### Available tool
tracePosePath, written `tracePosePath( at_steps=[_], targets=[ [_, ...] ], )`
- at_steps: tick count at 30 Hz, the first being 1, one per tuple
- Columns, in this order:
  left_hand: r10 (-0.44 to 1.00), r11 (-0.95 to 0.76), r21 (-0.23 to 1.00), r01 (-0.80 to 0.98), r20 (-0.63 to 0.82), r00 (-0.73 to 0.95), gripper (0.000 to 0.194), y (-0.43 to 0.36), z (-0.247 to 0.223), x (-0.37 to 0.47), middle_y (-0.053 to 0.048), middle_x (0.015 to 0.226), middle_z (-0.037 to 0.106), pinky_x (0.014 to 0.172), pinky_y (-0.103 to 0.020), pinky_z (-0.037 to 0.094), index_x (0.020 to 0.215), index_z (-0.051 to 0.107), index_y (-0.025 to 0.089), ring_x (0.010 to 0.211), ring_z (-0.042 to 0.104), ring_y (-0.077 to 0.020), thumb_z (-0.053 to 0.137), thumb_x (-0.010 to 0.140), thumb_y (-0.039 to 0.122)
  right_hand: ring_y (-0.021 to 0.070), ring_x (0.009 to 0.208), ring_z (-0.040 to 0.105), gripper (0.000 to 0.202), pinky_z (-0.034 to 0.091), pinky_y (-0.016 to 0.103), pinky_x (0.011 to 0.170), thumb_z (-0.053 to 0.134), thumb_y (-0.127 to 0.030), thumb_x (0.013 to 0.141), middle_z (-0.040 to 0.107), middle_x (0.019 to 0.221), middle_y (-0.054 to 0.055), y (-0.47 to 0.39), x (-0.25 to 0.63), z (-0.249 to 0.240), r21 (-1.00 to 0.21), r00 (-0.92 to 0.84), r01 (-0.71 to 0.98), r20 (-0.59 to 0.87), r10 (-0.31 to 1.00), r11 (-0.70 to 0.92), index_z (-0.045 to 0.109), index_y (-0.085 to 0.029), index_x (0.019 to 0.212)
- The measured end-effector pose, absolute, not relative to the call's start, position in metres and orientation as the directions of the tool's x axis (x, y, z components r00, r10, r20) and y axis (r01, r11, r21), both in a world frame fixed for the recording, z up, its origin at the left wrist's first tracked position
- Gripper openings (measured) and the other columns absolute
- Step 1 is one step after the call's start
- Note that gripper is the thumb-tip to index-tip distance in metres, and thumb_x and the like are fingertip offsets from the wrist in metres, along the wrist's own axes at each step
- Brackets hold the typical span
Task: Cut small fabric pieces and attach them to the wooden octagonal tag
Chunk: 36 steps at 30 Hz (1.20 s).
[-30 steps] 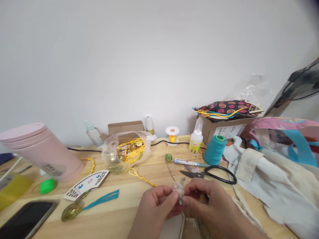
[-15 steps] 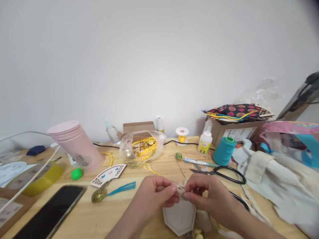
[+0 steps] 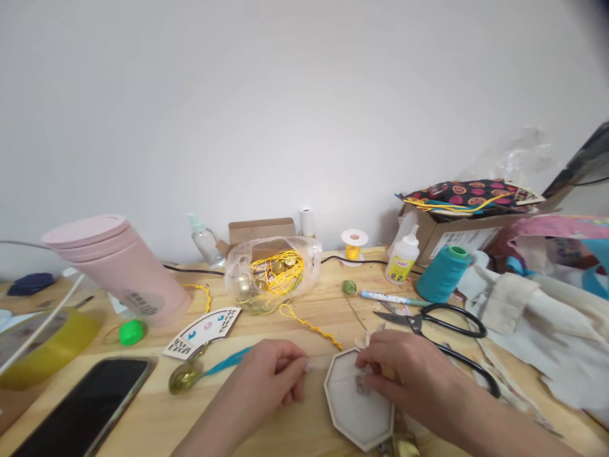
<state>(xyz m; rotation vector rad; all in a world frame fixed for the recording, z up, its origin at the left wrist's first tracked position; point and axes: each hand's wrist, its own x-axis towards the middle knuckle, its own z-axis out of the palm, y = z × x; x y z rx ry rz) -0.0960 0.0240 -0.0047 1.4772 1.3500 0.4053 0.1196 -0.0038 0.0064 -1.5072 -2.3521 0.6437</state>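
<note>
My left hand (image 3: 278, 374) is closed in a pinch above the bare wood, with a tiny whitish bit showing at its fingertips. My right hand (image 3: 404, 371) reaches over a pale octagonal tray (image 3: 339, 422), thumb and fingers pinched together near a small greyish thing too blurred to name. The tray lies flat on the table, its right part covered by my right hand. Close beyond that hand, black-handled scissors (image 3: 454, 317) lie open. A twisted yellow cord (image 3: 314, 328) runs toward the tray from the left.
A fan-shaped piece (image 3: 204, 331) and a gold bell with a blue tassel (image 3: 184, 377) lie left of my hands, beside a phone (image 3: 85, 406). Behind stand a pink tumbler (image 3: 124, 270), a bag of bells and cord (image 3: 273, 270), a glue bottle (image 3: 402, 257) and a teal thread cone (image 3: 442, 276).
My hands have parted. The left has drawn back leftward from the right, and the right is now down over the tray, more of which shows. The camera view has shifted slightly.
</note>
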Motion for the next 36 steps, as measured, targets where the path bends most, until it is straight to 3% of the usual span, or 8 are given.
tracePosePath(
  at_steps=[6, 9, 16, 23, 33, 36],
  targets=[
    [0.891, 0.138, 0.779, 0.612, -0.367, 0.267, 0.033, 0.026, -0.007, -0.1, 0.005, 0.045, 0.053, 0.039, -0.018, 0.029, 0.088, 0.059, 0.016, 0.038, 0.04, -0.01, 0.044, 0.075, 0.042, 0.0133, 0.064, 0.054, 0.016, 0.038, 0.022, 0.057, 0.056, -0.009, 0.072, 0.06, 0.068, -0.001, -0.002, 0.127, 0.001, -0.523, -0.422, 0.774, -0.005, 0.907, 0.357, 0.064, -0.022, 0.078],
    [0.916, 0.131, 0.717, 0.685, -0.352, 0.193, 0.033, 0.026, -0.006, -0.101, 0.006, 0.042, 0.05, 0.037, -0.02, 0.027, 0.089, 0.059, 0.018, 0.037, 0.04, -0.0118, 0.042, 0.075, 0.043, 0.0141, 0.065, 0.054, 0.014, 0.038, 0.022, 0.057, 0.057, -0.011, 0.073, 0.059, 0.069, -0.001, -0.005, 0.127, -0.001, -0.517, -0.433, 0.773, -0.003, 0.902, 0.369, 0.063, -0.023, 0.078],
    [0.959, -0.041, 0.663, 0.748, -0.182, 0.215, 0.019, 0.024, -0.006, -0.105, 0.002, 0.057, 0.058, 0.05, -0.022, 0.035, 0.077, 0.063, 0.02, 0.054, 0.051, -0.0154, 0.049, 0.072, 0.033, 0.0151, 0.068, 0.054, 0.013, 0.037, 0.023, 0.058, 0.056, -0.012, 0.075, 0.059, 0.072, -0.001, -0.011, 0.126, -0.011, -0.511, -0.488, 0.741, 0.038, 0.872, 0.436, 0.062, -0.024, 0.077],
    [0.942, -0.13, 0.611, 0.781, -0.171, 0.29, 0.018, 0.021, 0.002, -0.1, 0.001, 0.059, 0.055, 0.052, -0.022, 0.034, 0.079, 0.065, 0.019, 0.055, 0.049, -0.0151, 0.053, 0.067, 0.024, 0.0137, 0.066, 0.054, 0.02, 0.037, 0.022, 0.057, 0.06, -0.008, 0.068, 0.058, 0.071, -0.003, -0.007, 0.13, -0.007, -0.553, -0.452, 0.741, 0.008, 0.892, 0.381, 0.063, -0.026, 0.078],
    [0.92, -0.245, 0.622, 0.744, -0.093, 0.381, 0.015, 0.023, -0.001, -0.105, 0.001, 0.061, 0.057, 0.053, -0.022, 0.037, 0.076, 0.067, 0.021, 0.056, 0.052, -0.0152, 0.055, 0.071, 0.028, 0.0108, 0.062, 0.052, 0.014, 0.035, 0.019, 0.056, 0.06, -0.008, 0.067, 0.057, 0.067, -0.003, -0.006, 0.129, 0.001, -0.53, -0.487, 0.74, 0.003, 0.873, 0.414, 0.062, -0.021, 0.07],
    [0.888, -0.369, 0.62, 0.692, 0.015, 0.46, 0.014, 0.02, 0.006, -0.1, -0.003, 0.071, 0.062, 0.062, -0.025, 0.042, 0.079, 0.065, 0.021, 0.068, 0.056, -0.0173, 0.053, 0.074, 0.028, 0.0101, 0.061, 0.051, 0.017, 0.035, 0.019, 0.055, 0.06, -0.006, 0.066, 0.056, 0.066, -0.004, -0.005, 0.132, 0.003, -0.55, -0.481, 0.731, 0.003, 0.877, 0.403, 0.063, -0.021, 0.074]
  ],
)
